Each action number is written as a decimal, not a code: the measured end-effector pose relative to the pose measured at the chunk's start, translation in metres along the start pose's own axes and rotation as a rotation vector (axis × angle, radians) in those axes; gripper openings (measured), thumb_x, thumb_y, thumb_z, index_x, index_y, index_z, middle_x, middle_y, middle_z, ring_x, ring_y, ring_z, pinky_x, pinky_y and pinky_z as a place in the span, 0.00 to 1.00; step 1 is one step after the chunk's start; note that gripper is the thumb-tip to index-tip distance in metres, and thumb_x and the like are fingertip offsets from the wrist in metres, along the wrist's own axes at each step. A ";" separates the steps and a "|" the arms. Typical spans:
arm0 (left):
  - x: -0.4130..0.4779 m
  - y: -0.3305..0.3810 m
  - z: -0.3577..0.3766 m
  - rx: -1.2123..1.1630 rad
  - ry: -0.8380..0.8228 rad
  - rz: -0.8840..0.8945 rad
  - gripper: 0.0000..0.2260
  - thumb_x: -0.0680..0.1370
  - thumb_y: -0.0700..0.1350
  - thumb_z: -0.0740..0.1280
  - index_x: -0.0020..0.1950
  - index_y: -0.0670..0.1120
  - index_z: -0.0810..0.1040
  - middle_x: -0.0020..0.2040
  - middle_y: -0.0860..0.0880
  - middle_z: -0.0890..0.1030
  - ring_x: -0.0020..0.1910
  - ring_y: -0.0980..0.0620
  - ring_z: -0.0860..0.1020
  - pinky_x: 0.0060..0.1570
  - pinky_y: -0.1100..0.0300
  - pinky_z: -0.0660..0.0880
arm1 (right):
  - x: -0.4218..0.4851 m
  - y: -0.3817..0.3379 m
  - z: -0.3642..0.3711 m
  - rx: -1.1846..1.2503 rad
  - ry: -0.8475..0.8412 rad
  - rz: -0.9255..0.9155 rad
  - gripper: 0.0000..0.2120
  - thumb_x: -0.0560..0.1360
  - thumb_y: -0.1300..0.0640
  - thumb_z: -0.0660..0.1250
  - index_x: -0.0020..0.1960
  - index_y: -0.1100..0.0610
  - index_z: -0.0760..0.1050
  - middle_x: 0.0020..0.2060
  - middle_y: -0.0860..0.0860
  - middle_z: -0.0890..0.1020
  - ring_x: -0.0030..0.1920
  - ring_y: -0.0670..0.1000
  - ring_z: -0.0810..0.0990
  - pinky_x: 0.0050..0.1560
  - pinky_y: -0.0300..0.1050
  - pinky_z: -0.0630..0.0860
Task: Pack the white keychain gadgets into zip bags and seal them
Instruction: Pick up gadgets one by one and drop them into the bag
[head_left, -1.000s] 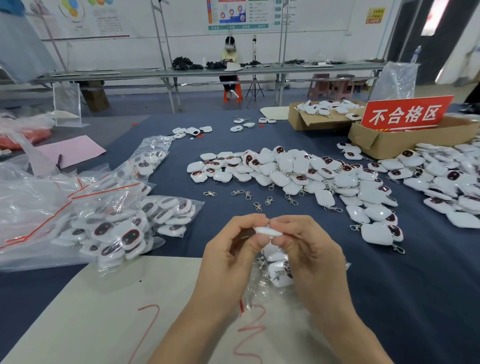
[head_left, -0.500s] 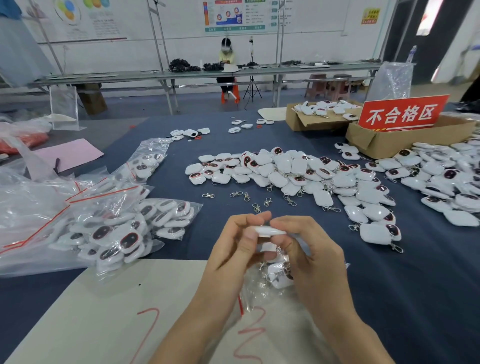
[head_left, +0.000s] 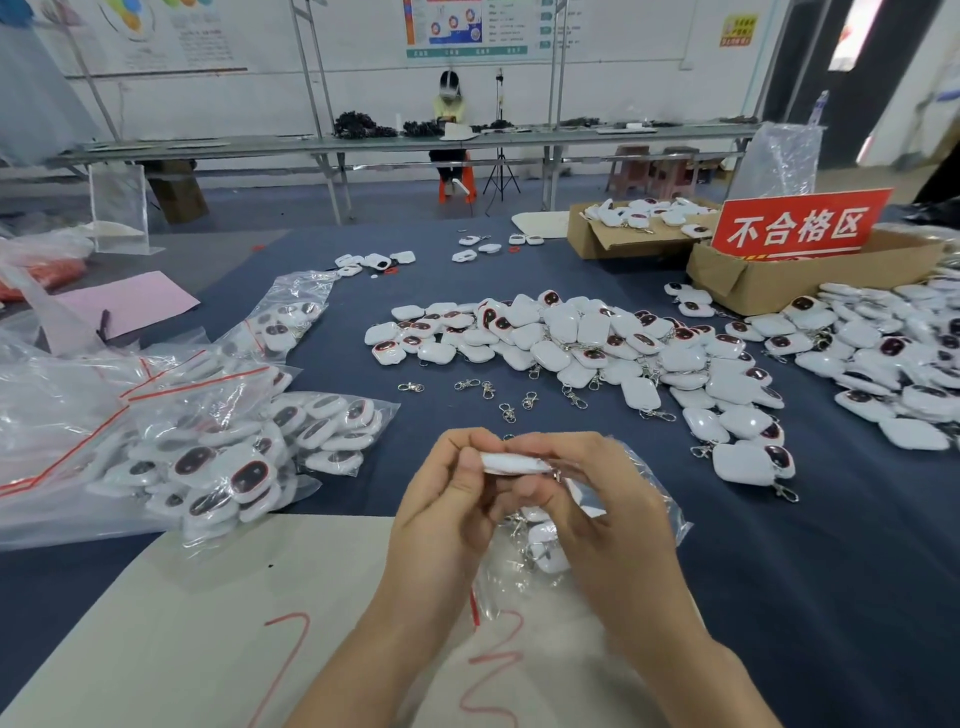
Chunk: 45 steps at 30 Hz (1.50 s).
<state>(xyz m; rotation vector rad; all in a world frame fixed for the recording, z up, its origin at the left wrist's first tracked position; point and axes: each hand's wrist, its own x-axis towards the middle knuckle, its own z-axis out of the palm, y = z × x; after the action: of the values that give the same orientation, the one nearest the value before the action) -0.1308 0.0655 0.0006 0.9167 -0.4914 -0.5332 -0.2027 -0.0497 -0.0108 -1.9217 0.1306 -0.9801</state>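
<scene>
Blue tabletop (head_left: 779, 597), loose gadgets (head_left: 571, 338) heaped. Fingers of left hand (head_left: 441, 519) and right hand (head_left: 602, 525) pinch one gadget (head_left: 511, 462), now shifted rightward toward the zip bag (head_left: 660, 499); sealing pending.

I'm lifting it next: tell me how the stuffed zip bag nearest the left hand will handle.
The bag is probably floppy, since its clear film wrinkles and slumps. It is likely heavy for its size, as it is crammed with many gadgets. They lie loosely heaped, so they may shift and sag if it is lifted by one edge.
</scene>
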 end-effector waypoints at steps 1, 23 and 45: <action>0.001 0.003 -0.001 -0.084 -0.012 -0.035 0.08 0.80 0.43 0.58 0.50 0.39 0.73 0.49 0.39 0.85 0.43 0.48 0.83 0.46 0.59 0.80 | 0.000 0.000 0.000 0.008 -0.003 -0.017 0.11 0.76 0.49 0.68 0.55 0.35 0.78 0.53 0.38 0.83 0.58 0.48 0.81 0.55 0.41 0.77; 0.001 0.006 -0.005 0.520 0.040 0.178 0.06 0.75 0.52 0.71 0.51 0.55 0.84 0.49 0.52 0.87 0.50 0.52 0.84 0.51 0.65 0.78 | 0.000 -0.011 -0.001 0.269 0.006 0.210 0.05 0.73 0.49 0.73 0.47 0.39 0.83 0.46 0.45 0.87 0.49 0.48 0.85 0.48 0.40 0.79; 0.000 0.002 -0.002 0.566 0.048 0.144 0.14 0.76 0.51 0.68 0.61 0.54 0.80 0.43 0.54 0.83 0.44 0.55 0.82 0.51 0.62 0.79 | 0.004 -0.006 0.004 0.339 -0.019 0.385 0.11 0.77 0.46 0.63 0.50 0.43 0.84 0.30 0.49 0.80 0.29 0.47 0.76 0.33 0.36 0.74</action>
<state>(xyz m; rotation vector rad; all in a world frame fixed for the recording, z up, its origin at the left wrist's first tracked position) -0.1293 0.0676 0.0012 1.4169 -0.6749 -0.2379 -0.1990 -0.0458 -0.0045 -1.5221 0.2923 -0.6754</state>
